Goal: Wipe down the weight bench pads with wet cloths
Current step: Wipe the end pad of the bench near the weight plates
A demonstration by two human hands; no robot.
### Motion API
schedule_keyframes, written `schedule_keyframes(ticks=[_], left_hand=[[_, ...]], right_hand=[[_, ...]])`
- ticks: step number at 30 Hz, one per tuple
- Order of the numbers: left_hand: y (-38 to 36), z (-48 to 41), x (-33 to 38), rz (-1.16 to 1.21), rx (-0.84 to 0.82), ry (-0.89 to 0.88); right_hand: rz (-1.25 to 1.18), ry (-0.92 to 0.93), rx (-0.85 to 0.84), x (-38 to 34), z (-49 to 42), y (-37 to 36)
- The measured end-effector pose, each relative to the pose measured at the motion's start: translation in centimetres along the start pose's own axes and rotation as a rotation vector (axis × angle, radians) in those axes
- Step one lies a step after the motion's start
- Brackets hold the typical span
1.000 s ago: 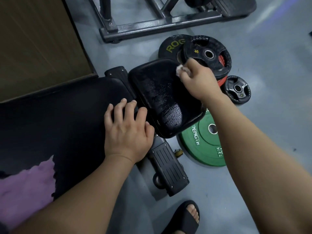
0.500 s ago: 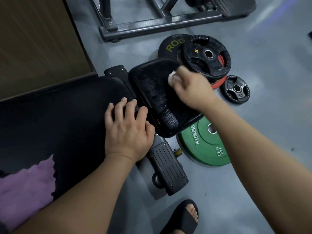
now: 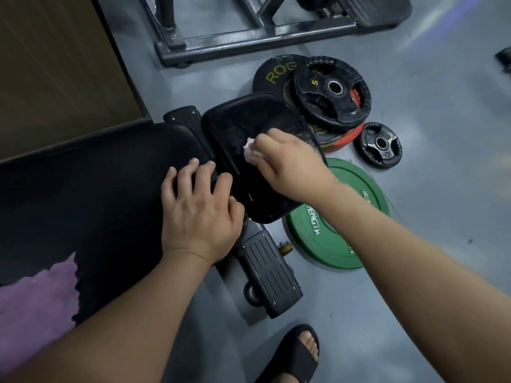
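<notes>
**Wiping the seat pad [image 3: 237,125].** My right hand [image 3: 287,161] lies over the middle of the seat pad. Its fingers [image 3: 265,142] are clenched round a small white cloth [image 3: 250,150], which presses on the pad's black surface. Only the cloth's left end shows past the knuckles.

My left hand [image 3: 199,211] rests just left of the seat pad's near edge, on the end of the back pad [image 3: 96,189]. Its fingers are released and spread flat, grasping nothing, and the fingertips reach the gap between the two pads.

A sheen marks the seat pad's right part, while its left part looks duller. To the right of the seat pad lie a green plate [image 3: 348,239] and stacked black plates [image 3: 331,98], close against its rim.

Judgement: I do this stroke well if I make overlapping passes across the duller left part and down to the near rim. I press evenly with the cloth opened flatter, and I lean on the left hand as a brace.
</notes>
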State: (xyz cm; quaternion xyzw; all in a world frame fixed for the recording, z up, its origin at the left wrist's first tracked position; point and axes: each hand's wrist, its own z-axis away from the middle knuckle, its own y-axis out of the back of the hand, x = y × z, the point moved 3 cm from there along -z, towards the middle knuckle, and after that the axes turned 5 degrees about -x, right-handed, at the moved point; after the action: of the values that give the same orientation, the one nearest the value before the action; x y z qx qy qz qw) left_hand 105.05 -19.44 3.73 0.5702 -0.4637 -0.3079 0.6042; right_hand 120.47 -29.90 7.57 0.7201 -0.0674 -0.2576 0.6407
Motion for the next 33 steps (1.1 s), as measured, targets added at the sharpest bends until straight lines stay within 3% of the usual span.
schedule_keyframes(ticks=[2, 6, 8, 12, 16, 18, 24, 30, 33], left_hand=[[0.0, 0.0, 0.0, 0.001, -0.002, 0.002], [0.1, 0.0, 0.2, 0.006, -0.003, 0.0], [0.1, -0.1, 0.2, 0.001, -0.002, 0.001], [-0.1, 0.0, 0.0, -0.004, -0.006, 0.002], [0.1, 0.0, 0.2, 0.007, -0.005, -0.004], [0.1, -0.1, 0.2, 0.003, -0.005, -0.002], [-0.1, 0.1, 0.0, -0.005, -0.006, -0.002], [0.2, -0.2, 0.2, 0.014, -0.007, -0.005], [0.1, -0.2, 0.0, 0.012, -0.003, -0.016]], right_hand=[[0.04, -0.029, 0.013, 1.5, -0.2, 0.5], [0.083, -0.381, 0.207, 5.4, -1.3, 1.5], [0.086, -0.315, 0.212, 3.3, -1.4, 0.6], [0.027, -0.068, 0.067, 0.7, 0.3, -0.2], [0.085, -0.385, 0.206, 5.1, -0.7, 1.5], [0.103, -0.454, 0.255, 4.9, -0.9, 1.1], [-0.039, -0.051, 0.123, -1.2, 1.6, -1.3], [0.049, -0.489, 0.27, 6.4, 0.0, 1.0], [0.069, -0.386, 0.253, 4.3, 1.2, 0.2]])
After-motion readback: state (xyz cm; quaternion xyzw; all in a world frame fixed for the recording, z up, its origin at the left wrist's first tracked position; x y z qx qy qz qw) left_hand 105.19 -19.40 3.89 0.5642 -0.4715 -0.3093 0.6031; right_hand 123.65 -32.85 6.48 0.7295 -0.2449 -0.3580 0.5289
